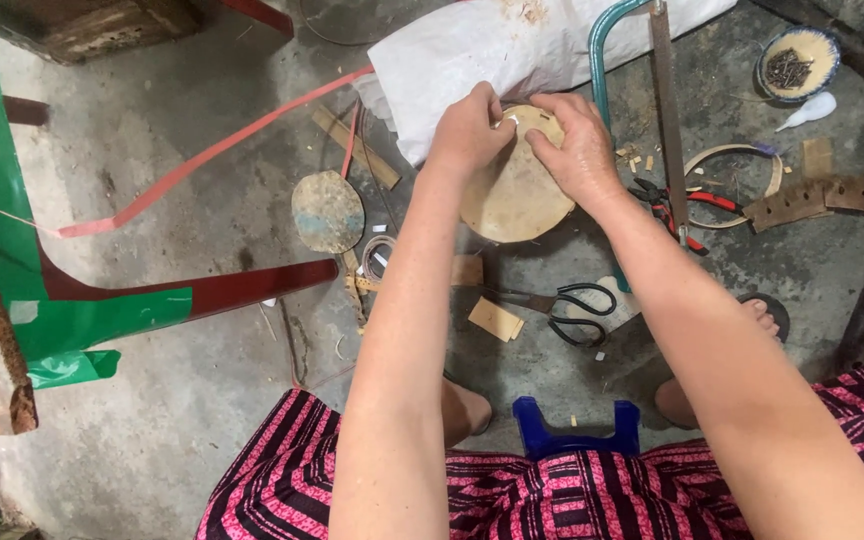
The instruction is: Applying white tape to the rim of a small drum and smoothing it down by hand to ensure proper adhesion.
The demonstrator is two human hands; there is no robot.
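Both my hands hold a round tan disc point(514, 195), like stiff hide or thin wood, above the concrete floor. My left hand point(469, 130) grips its upper left rim with fingers curled over the edge. On the upper right rim my right hand point(579, 148) pinches, thumb on the face. A small pale strip shows between the fingertips at the top. A second, darker oval disc point(327, 211) lies on the floor to the left.
Black-handled scissors point(564, 303) lie below the disc, red pliers point(680, 205) and a hacksaw point(664, 90) to the right. A white sack point(512, 45), a bowl of nails point(797, 65), a thin hoop point(742, 180), wood scraps, a blue stool point(574, 432) and a green-red panel point(72, 300) surround me.
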